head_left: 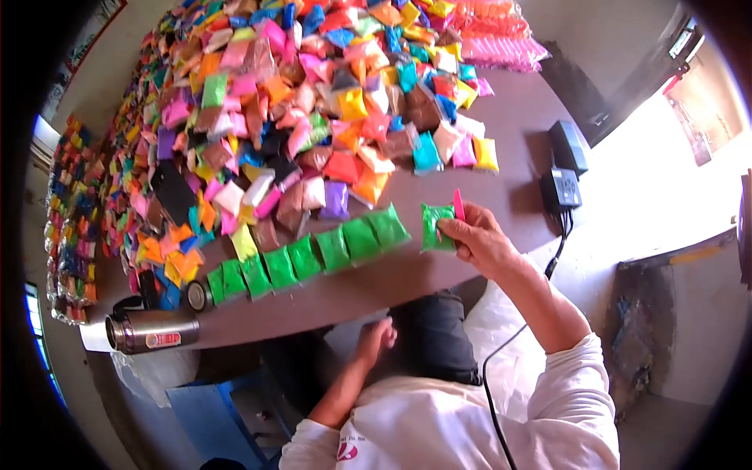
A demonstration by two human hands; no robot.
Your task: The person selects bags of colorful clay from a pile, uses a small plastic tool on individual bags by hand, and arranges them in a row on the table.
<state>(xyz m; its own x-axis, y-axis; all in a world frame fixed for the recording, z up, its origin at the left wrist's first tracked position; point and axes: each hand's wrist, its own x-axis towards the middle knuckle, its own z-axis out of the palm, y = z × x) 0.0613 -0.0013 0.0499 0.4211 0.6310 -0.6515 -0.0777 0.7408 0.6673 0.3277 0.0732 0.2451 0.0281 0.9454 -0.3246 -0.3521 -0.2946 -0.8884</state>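
My right hand (pixel 482 239) is closed over the table's front edge, pinching a small green packet (pixel 437 227) of clear plastic. A thin pink piece (pixel 458 204), like a small flat blade or stick, stands up from the same grip. To the left of it lies a row of several green packets (pixel 301 258), side by side along the front of the table. My left hand (pixel 380 337) is low over my lap, below the table edge, with its fingers curled. Whether anything is inside those fingers is hidden.
A large heap of small coloured packets (pixel 313 102) covers the far side of the brown table (pixel 501 117). At the left edge lies a steel flask (pixel 153 330). Black adapters (pixel 562 189) with cables sit at the right. Pink and orange packs (pixel 501 51) lie at the back.
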